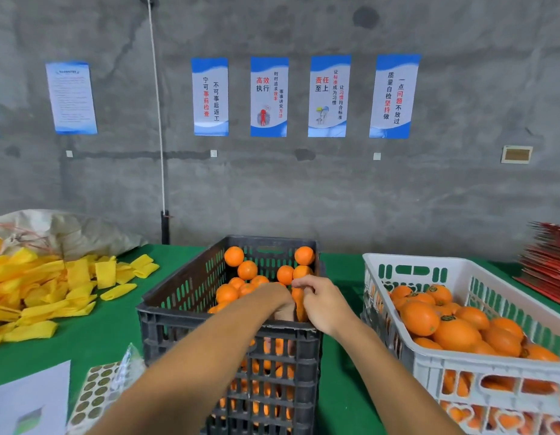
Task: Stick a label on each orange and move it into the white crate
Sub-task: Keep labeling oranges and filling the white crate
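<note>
A black crate (pixel 231 324) is seen at the lower centre of the frame on a green table (pixel 93 334), filled with unlabelled oranges (pixel 247 270) heaped toward its far wall. Both forearms are reached in over its near rim. The left hand (pixel 277 298) is dipped below the rim among the fruit; its fingers are hidden behind the wrist and the crate wall, so it cannot be told whether anything is grasped. The right hand (pixel 321 304) is held just right of it, fingers curled and pinched around one orange (pixel 299 304), which is only partly seen between the two hands. The visible sliver of that orange appears taller than wide, its long axis running roughly up and down in the frame; which way its stem end points cannot be told.

At the lower right a white crate (pixel 435 356) is set just beside the black one, holding labelled oranges (pixel 454 332), several with dark green round stickers on their upper sides. Their long axes are mixed, many lying roughly across the frame.

At the lower left edge a sticker sheet (pixel 95 394) with rows of round labels is laid flat beside a white paper (pixel 27 400). A pile of yellow foam sleeves (pixel 46 290) is spread at the left, in front of a pale sack (pixel 68 230). Red sheets (pixel 547 265) are stacked at the right edge. Blue-and-white posters (pixel 269 96) are fixed on the grey concrete wall (pixel 335 189) across the upper frame
</note>
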Available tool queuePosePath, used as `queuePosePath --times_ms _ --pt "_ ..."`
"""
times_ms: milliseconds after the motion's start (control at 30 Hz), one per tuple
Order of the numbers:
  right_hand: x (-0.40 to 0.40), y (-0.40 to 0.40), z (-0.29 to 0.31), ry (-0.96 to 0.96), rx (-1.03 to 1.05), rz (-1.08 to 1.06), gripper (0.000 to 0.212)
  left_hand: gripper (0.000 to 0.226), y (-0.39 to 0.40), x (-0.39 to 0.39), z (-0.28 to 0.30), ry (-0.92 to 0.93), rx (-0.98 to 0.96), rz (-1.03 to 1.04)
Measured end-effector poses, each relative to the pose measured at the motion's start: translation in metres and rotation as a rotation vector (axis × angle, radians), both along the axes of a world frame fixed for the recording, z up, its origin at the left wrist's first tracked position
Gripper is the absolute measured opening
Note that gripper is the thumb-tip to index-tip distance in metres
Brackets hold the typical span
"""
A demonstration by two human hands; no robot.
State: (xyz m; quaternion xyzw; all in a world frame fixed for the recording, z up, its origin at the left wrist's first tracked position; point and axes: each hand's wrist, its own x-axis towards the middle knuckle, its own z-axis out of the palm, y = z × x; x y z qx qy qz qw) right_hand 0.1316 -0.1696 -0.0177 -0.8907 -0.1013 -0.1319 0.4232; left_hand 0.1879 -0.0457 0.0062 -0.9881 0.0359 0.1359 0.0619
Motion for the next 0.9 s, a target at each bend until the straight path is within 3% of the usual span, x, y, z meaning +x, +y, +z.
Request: queuePosePath --times_ms 133,233,333,433,567,700,900 --pt "-0.006 0.001 0.004 -0.012 0.003 -0.056 0.042 0.044 0.003 -0.036 0.031 -0.062 -0.177 -0.105" --pt "-0.022 -0.002 0.008 -0.098 -0.015 -0.115 0.059 0.037 0.005 -0.065 0.055 -0.461 -0.303 -0.196" --pt "-0.049 -0.01 0.004 -0.244 0.083 -0.08 0.067 0.051 0.0 -0.095 0.05 -0.731 -0.399 -0.384" --pt "-0.082 -0.023 -0.004 -0.374 0.27 -0.044 0.064 0.065 -0.012 -0.128 0.03 -0.864 -0.55 -0.498" --pt "-0.123 -0.048 -0.033 -0.482 0.338 -0.117 0.058 0.076 -0.043 -0.163 -0.015 -1.013 -0.713 -0.594" --pt "-0.153 -0.081 -0.083 -0.372 0.238 -0.112 0.065 0.077 -0.071 -0.176 -0.077 -0.94 -0.829 -0.549" --pt "-0.17 -0.109 -0.16 -0.009 0.051 -0.1 0.074 0.062 -0.081 -0.182 -0.183 -0.478 -0.956 -0.307"
